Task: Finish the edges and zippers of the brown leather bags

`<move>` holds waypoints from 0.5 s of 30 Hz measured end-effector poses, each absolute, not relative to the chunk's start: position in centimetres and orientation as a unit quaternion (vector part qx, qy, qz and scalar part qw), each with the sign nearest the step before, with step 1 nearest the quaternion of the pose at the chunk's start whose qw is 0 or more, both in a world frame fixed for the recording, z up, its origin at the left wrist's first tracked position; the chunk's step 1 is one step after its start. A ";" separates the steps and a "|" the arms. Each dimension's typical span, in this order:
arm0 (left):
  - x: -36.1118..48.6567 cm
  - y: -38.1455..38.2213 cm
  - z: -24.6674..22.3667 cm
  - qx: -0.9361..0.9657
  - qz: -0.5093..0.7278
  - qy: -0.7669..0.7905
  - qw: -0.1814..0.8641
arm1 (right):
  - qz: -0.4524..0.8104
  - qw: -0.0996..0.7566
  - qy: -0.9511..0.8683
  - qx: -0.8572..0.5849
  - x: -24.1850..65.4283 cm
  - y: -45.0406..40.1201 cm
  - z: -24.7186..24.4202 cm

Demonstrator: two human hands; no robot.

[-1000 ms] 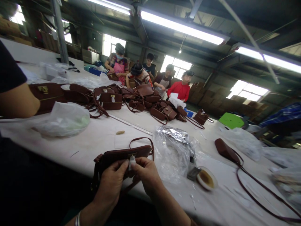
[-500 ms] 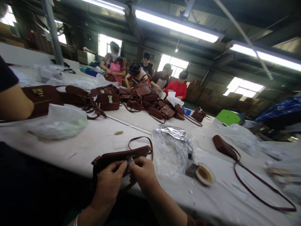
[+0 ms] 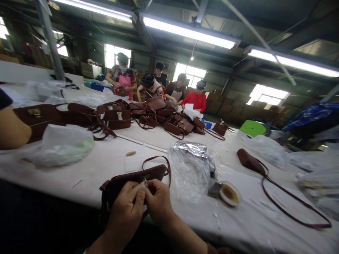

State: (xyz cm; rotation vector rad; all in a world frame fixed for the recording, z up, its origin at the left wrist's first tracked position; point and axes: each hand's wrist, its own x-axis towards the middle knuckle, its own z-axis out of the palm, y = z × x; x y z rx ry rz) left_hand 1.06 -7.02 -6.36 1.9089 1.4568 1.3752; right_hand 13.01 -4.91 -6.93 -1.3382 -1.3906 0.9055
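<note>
The left hand and right hand, which I view remotely, are pinched together on a small clasp; the brown bag bearing it lies just beyond them, over the table edge, left of clear plastic.

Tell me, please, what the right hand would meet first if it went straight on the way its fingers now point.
The right hand would probably first meet the dark brown, zip-topped leather-look bag just ahead; depth is unclear, and the two may already touch.
</note>
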 end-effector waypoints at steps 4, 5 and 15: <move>1.1 -7.4 -6.6 0.732 0.433 0.517 0.097 | 0.399 0.506 -0.571 -0.508 13.3 -5.1 -7.2; 1.2 -7.4 -6.7 0.747 0.418 0.515 0.051 | 0.412 0.508 -0.568 -0.499 13.3 -5.1 -7.4; 0.0 -7.5 -6.0 0.796 0.415 0.441 -0.022 | 0.591 0.534 -0.423 -0.433 13.5 -4.2 -8.3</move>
